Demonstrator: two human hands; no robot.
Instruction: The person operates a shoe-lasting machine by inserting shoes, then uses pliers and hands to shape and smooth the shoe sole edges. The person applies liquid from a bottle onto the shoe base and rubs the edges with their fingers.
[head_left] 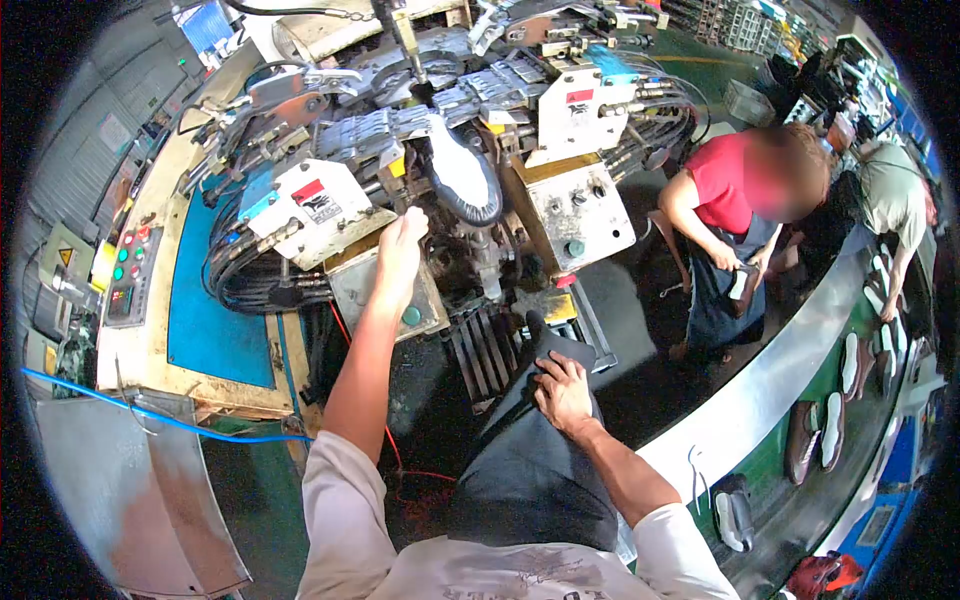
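Note:
A shoe [462, 175] is clamped in the middle of a shoe-making machine [385, 130], its white bottom facing up and a dark edge around it. My left hand [403, 240] is beside the shoe's left side, above the left control box [412, 302]. Its fingers are curled together; anything inside them is hidden. Lower down, my right hand [564, 392] lies on my dark-clothed knee, fingers spread, holding nothing. On the right of the shoe stands another control box [580, 215] with a green button.
A control panel [132, 275] with coloured buttons sits at far left, near a blue hose [150, 415]. To the right, a seated person in red [725, 180] holds a shoe [743, 290]. A conveyor [770, 400] carries several shoes; another person [895, 190] reaches over it.

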